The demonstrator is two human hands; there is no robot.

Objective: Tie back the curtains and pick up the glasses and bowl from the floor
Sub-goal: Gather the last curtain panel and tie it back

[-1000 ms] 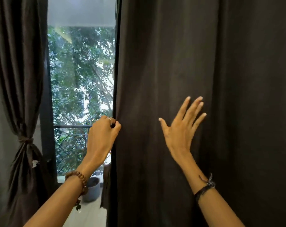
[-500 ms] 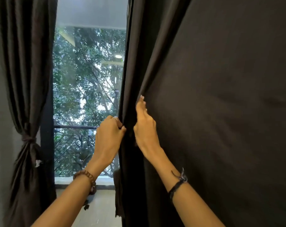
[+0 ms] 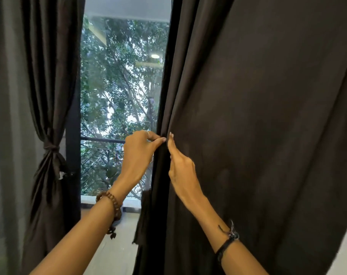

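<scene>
Both hands were up at the inner edge of the right curtain [image 3: 268, 135], about level with the balcony rail [image 3: 101, 140] outside. The left hand [image 3: 139, 155] had its thumb and fingers curled in, pinching that edge. The right hand [image 3: 181, 169] was just beside it on the room side, its fingers hooked into a fold of the same edge, so both were gripping cloth. A bead bracelet [image 3: 113, 205] sat on the left wrist and a dark cord [image 3: 227, 241] on the right.

The right curtain hung loose and wide, spreading from the window [image 3: 121, 86] across to the right edge of the view. The left curtain [image 3: 49, 96] was already cinched with a tie [image 3: 50, 146] at its waist, hard against the left side of the window frame. No glasses or bowl showed; only a strip of floor [image 3: 117, 255] was visible between the arms.

That cloth looked soft and fairly thick, limp rather than stiff, the sort that bunches readily but spills out of a weak grip. My read was that pinching the edge only starts the gather. The better hold would be a full hand round the bunched folds at waist height, matching the tie on the other side. I couldn't see a tie for this curtain.
</scene>
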